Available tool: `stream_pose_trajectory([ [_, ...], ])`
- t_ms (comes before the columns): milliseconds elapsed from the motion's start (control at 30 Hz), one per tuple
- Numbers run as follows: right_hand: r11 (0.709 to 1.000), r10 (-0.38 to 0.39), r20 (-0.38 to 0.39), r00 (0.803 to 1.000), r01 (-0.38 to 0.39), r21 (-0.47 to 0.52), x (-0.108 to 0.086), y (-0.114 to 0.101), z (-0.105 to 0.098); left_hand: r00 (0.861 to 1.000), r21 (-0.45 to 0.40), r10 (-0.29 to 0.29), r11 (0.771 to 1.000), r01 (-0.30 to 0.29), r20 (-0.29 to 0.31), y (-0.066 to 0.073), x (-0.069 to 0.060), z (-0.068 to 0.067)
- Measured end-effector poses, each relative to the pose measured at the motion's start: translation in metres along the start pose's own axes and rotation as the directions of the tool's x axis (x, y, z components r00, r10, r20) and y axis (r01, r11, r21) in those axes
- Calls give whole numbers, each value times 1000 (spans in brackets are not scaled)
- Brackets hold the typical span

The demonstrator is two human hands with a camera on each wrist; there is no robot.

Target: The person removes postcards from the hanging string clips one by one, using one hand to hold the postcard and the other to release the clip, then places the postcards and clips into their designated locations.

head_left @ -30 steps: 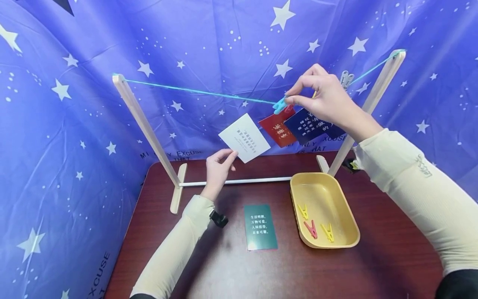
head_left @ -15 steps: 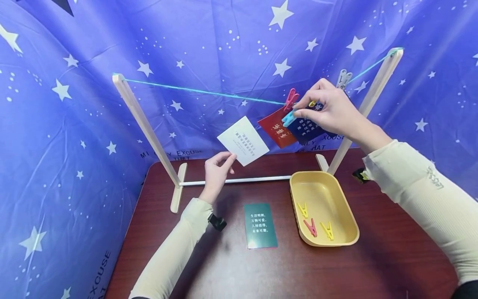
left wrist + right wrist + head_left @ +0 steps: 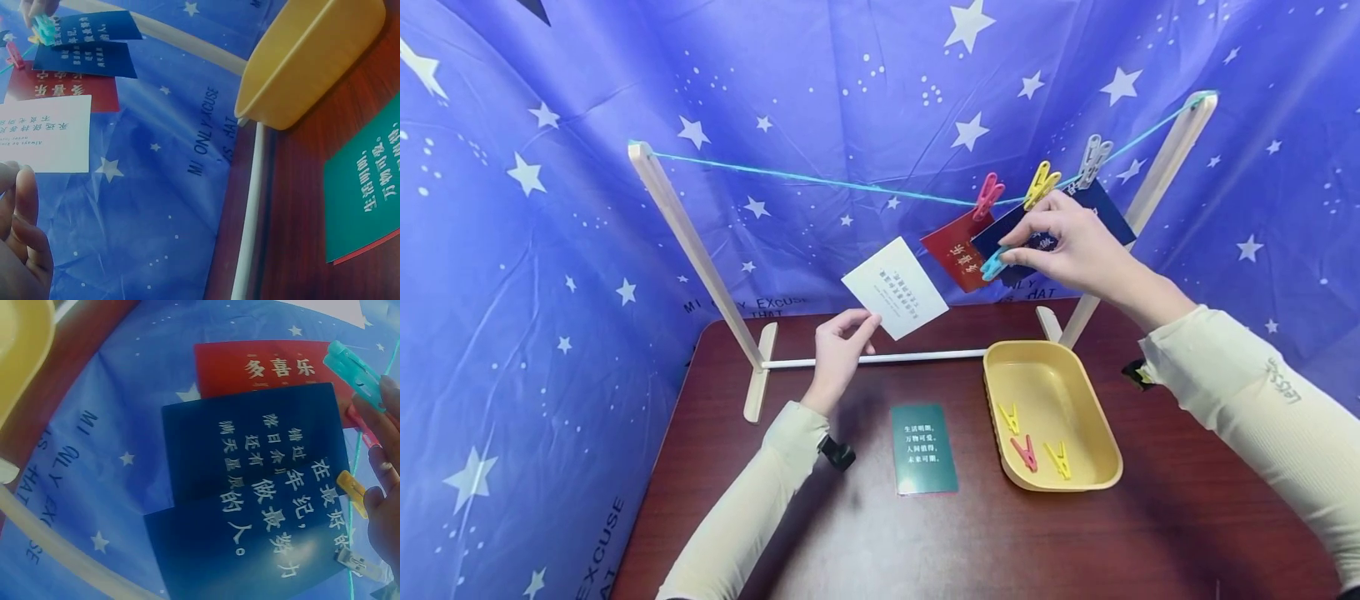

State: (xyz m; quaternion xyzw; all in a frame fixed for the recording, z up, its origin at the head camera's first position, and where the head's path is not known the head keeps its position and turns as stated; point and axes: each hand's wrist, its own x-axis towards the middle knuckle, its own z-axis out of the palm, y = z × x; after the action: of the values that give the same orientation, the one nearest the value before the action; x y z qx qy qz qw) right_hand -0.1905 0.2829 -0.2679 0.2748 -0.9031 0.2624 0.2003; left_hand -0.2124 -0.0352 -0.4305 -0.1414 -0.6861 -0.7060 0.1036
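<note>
Spreads out as a glossy reddish-brown table (image 3: 880, 546), bearing a green card (image 3: 925, 479) with white characters over a red sheet (image 3: 365, 246), a yellow tray (image 3: 1052, 392) to the right of it and, farther back, the left wooden foot (image 3: 756, 402) and right wooden foot (image 3: 1048, 322) of a stand (image 3: 692, 248).

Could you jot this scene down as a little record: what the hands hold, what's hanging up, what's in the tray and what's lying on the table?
Left hand: holds a white card by its edge
Right hand: pinches a light blue peg
Hanging from the string: red card and two dark blue cards
Pegs on the string: pink, yellow, grey
Yellow tray: two yellow pegs, one pinkish-red peg
On the table: green card, a red edge showing beneath
</note>
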Motion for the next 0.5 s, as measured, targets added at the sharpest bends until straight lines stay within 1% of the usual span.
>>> stream_pose_trajectory([
  [100,1000,-7,8,1000,7,8,-5,4,3,1000,-6,-10,1000,10,10,0,-4,2],
  [200,1000,10,22,1000,-10,-3,-9,5,4,1000,-16,-15,1000,15,26,0,-8,5],
  [433,994,109,60,992,-108,-29,-18,3,4,998,-16,-32,999,33,54,-1,-18,8],
  [500,991,127,68,990,-125,-39,-20,3,4,998,-17,-34,999,35,61,-2,-20,8],
])
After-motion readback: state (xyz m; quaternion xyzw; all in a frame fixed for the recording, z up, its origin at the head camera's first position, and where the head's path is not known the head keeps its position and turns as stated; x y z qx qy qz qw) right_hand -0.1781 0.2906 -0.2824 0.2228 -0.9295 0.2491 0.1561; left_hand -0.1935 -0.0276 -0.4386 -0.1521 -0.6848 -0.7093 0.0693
